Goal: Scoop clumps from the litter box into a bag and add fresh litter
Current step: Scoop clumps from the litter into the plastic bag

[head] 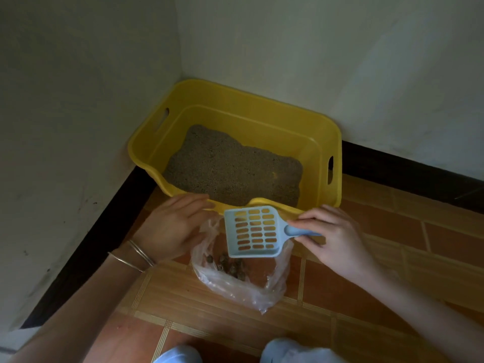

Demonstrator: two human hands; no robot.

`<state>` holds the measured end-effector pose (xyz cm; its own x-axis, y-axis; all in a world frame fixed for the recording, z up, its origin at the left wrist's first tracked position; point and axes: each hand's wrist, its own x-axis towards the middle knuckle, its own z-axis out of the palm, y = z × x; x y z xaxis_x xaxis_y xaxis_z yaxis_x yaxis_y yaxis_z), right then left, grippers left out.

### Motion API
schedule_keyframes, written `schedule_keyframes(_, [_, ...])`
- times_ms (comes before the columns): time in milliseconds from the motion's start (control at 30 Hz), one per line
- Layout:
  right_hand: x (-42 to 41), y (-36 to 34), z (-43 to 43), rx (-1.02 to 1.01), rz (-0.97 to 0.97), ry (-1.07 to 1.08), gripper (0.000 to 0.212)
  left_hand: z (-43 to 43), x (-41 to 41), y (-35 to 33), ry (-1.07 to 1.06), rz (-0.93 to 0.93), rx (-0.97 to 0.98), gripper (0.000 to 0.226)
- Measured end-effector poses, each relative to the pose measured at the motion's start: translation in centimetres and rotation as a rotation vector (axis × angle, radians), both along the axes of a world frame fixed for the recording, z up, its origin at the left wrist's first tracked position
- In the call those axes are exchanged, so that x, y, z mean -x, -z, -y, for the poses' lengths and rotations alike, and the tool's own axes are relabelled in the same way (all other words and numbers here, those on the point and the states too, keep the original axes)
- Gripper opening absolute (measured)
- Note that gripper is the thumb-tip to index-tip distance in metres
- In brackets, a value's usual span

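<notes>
Above the knees (178,355), the right hand (332,237) pinches the empty scoop (252,233) over the bag (243,289) holding clumps (230,264), with the left hand (172,226) at the bag's mouth, its grip unclear; with this load apparently dumped, another pass through the litter box (262,111) just beyond both hands seems next.

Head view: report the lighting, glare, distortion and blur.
Head view: dim, soft light with no glare; the walls are murky and the frame corners dark; the yellow litter box and blue scoop read clearly; wide-angle distortion bends the dark skirting; the clumps in the bag look soft and lack detail.
</notes>
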<state>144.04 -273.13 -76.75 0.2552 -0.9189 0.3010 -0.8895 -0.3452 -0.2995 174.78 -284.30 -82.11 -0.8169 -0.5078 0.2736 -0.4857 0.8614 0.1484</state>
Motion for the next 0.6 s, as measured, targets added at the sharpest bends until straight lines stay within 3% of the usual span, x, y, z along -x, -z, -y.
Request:
schedule_keyframes(267, [-0.4, -2.7, 2.0, -0.195, 0.363, 0.021, 0.031, 3.5, -1.2, -1.8, -0.066, 0.038, 0.006, 0.045])
schedule_keyframes(400, [0.5, -4.2, 4.2, -0.266, 0.456, 0.144, 0.031, 4.9, -1.7, -1.8, -0.112, 0.045, 0.014, 0.046])
schedule_keyframes(467, [1.4, -3.9, 5.9, -0.31, 0.393, 0.232, 0.031, 5.6, -2.0, -1.6, -0.133, 0.059, 0.022, 0.046])
schedule_keyframes(600, [2.4, -1.8, 10.1, -0.381, 0.038, 0.341, 0.027, 6.9, -2.8, -1.4, -0.205, 0.066, 0.033, 0.046])
